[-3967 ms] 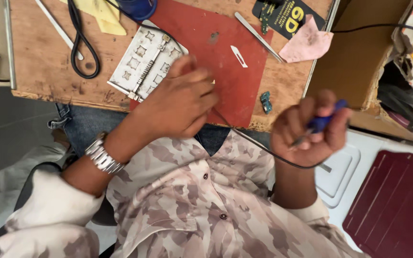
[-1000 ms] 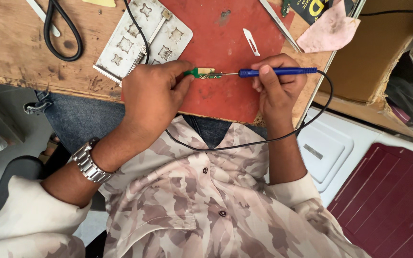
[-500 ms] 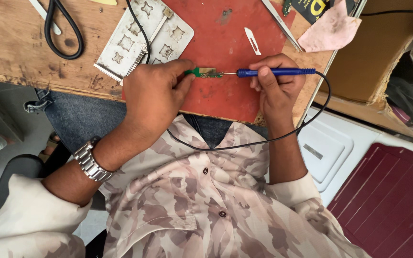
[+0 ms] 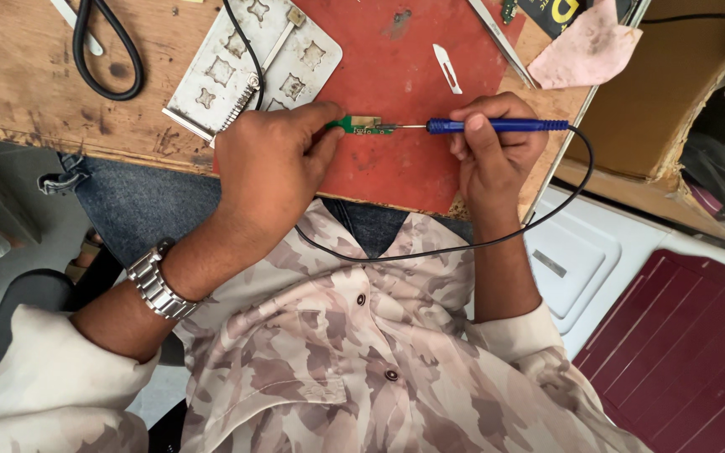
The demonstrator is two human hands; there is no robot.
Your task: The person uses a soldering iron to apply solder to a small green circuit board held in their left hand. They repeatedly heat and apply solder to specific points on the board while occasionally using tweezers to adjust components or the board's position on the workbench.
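Note:
My left hand (image 4: 274, 164) pinches a small green circuit board (image 4: 364, 126) against the red mat (image 4: 413, 75). In my right hand (image 4: 497, 151) is a blue-handled soldering iron (image 4: 497, 126), held level, with its thin metal tip touching the board's right edge. Its black cord (image 4: 463, 243) loops down across my lap. A metal watch sits on my left wrist.
A grey metal stencil plate (image 4: 249, 63) lies left of the mat on the wooden bench (image 4: 27, 92). A small blade (image 4: 446, 67), tweezers (image 4: 503, 44), a pink cloth (image 4: 585, 50) and a coiled black cable (image 4: 106, 50) lie farther back. A dark red panel (image 4: 690, 352) is at lower right.
Four seconds ago my right hand was off the bench holding the iron; it has moved up to the mat. In the last second both hands have stayed nearly still.

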